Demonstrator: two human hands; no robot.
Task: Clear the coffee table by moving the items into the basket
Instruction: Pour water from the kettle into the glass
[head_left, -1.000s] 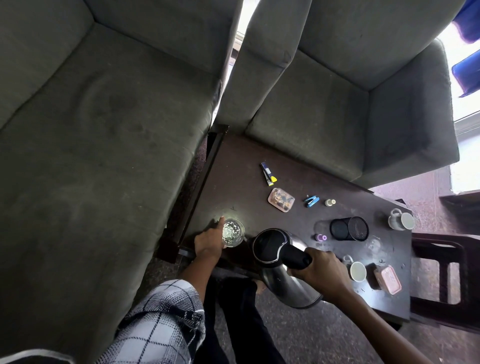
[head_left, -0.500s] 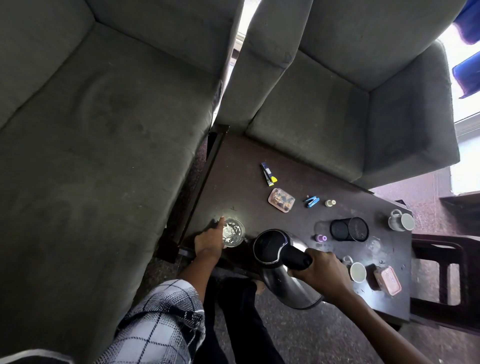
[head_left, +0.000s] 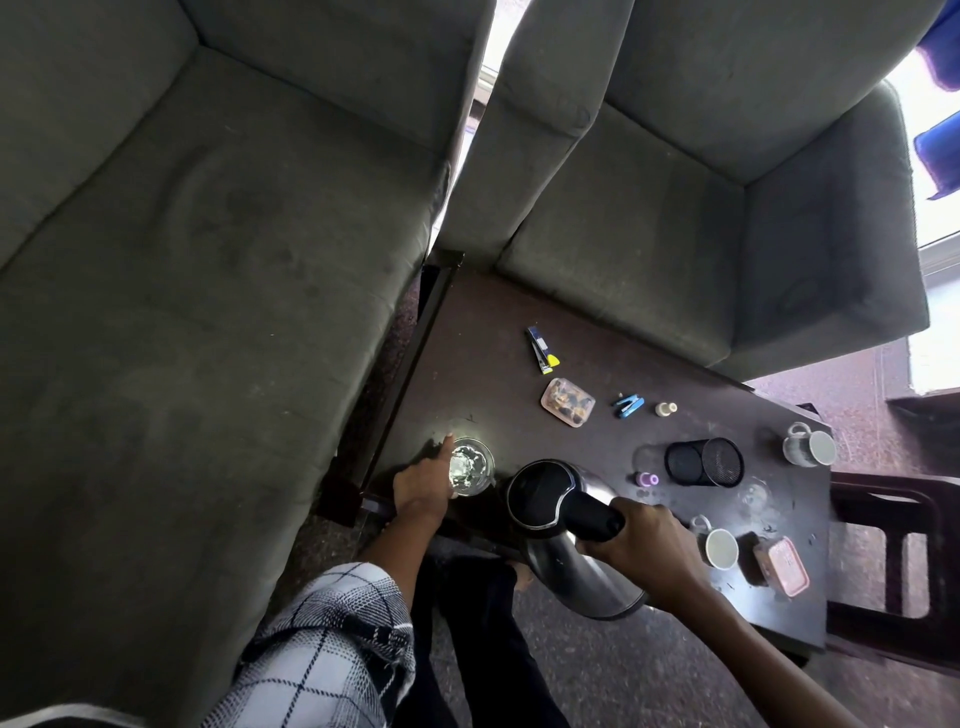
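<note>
My right hand (head_left: 647, 545) grips the black handle of a steel kettle (head_left: 558, 525) held over the near edge of the dark coffee table (head_left: 483, 332). My left hand (head_left: 423, 486) wraps around a clear drinking glass (head_left: 471, 465) that stands at the table's near left corner. Farther along the table lie a small clear box of bits (head_left: 567, 401), a blue stapler (head_left: 630, 406), a nail clipper (head_left: 540, 349), a small bottle (head_left: 665, 409), a black mesh pen holder (head_left: 705, 461), two mugs (head_left: 719, 545) (head_left: 809, 444) and a pink lidded box (head_left: 784, 566). No basket is in view.
A grey sofa (head_left: 182, 286) runs along the left and a grey armchair (head_left: 701, 218) stands behind the table. A dark wooden stool (head_left: 898, 566) sits at the table's right end. My legs (head_left: 467, 649) stand against the near edge.
</note>
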